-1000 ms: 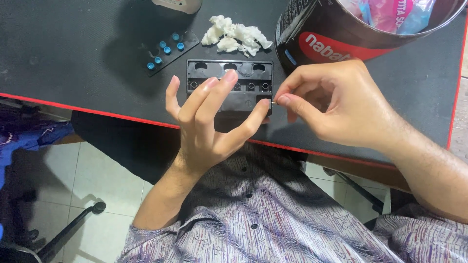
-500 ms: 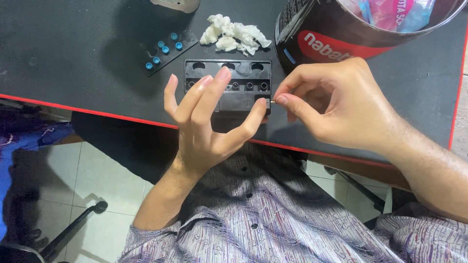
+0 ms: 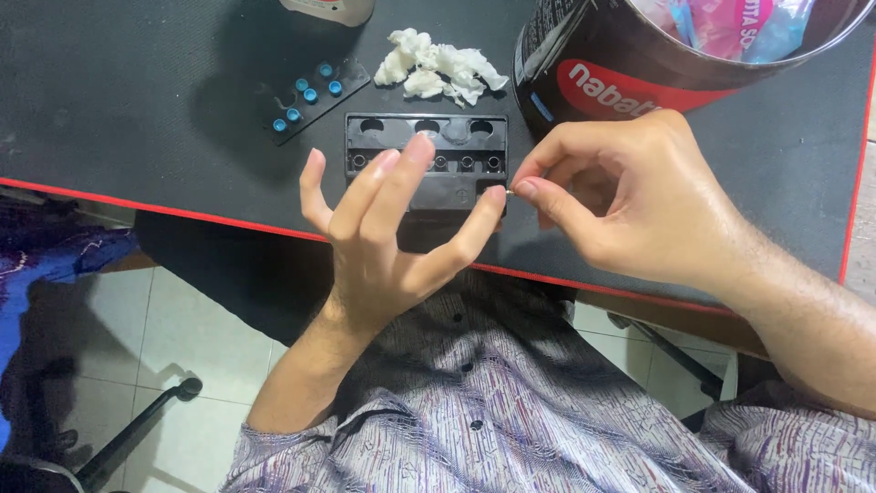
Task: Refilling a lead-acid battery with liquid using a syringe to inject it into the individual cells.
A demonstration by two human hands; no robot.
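Desk mat (image 3: pixel 137 110) runs across the top, its front edge just behind the person's lap. Slotted tray (image 3: pixel 426 160) sits mid-mat, nr that front edge. Left hand (image 3: pixel 379 242) is raised in front of the tray, fingers spread, covering its near side. Right hand (image 3: pixel 620 210) is to the tray's right, fingertips pinched by its right end (what's pinched is too small to tell). Behind-left of tray: strip of 5 caps (image 3: pixel 310 99). Directly behind: crumpled tissue wad (image 3: pixel 438 68). Behind-right: tub (image 3: pixel 657 64) w/ packets in it.
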